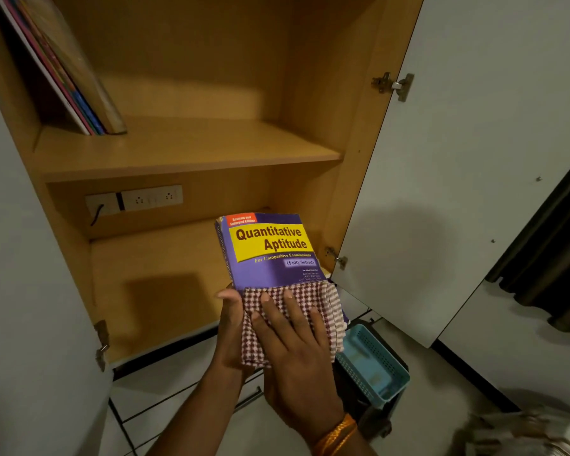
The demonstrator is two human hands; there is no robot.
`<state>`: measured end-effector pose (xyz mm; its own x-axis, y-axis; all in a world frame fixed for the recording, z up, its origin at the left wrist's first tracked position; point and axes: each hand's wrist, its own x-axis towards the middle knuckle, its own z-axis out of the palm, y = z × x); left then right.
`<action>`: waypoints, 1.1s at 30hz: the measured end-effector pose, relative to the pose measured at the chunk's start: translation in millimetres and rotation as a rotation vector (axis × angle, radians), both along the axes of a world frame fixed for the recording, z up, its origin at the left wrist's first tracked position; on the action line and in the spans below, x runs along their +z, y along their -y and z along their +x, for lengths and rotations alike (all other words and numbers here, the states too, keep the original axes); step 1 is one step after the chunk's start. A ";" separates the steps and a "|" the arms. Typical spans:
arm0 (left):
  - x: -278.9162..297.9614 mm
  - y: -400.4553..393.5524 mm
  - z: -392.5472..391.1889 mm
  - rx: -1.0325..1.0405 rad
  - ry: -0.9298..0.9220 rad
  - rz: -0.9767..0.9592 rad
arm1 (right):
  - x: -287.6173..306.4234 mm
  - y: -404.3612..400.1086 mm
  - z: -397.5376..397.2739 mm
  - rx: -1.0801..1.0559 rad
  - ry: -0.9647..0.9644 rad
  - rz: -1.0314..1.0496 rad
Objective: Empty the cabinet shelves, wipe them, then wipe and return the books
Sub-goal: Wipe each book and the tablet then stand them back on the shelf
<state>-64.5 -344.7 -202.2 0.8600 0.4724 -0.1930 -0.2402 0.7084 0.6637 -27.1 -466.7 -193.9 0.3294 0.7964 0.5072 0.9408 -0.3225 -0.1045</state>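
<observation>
You wipe the book [267, 248] before the lower shelf [165, 284].
Left hand [231, 327] grips it from below; right hand [297, 343] presses the cloth [310, 301] flat. Few books [69, 64] are back; more remain.

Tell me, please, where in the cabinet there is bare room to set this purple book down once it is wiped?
The lower shelf shows only bare board, from the socket panel at the back to the front edge. The upper shelf is bare from the leaning books at its left across to the right wall. Only that left corner is crowded.
</observation>
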 end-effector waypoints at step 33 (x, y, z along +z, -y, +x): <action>5.1 -43.5 14.3 0.099 -0.236 0.652 | 38.9 33.6 69.1 -0.006 -1.580 0.754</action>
<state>-50.2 -301.2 -197.2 0.7768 0.6294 -0.0204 -0.0799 0.1306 0.9882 42.0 -500.3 -155.0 0.8299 0.5557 -0.0492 -0.2042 0.2206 -0.9538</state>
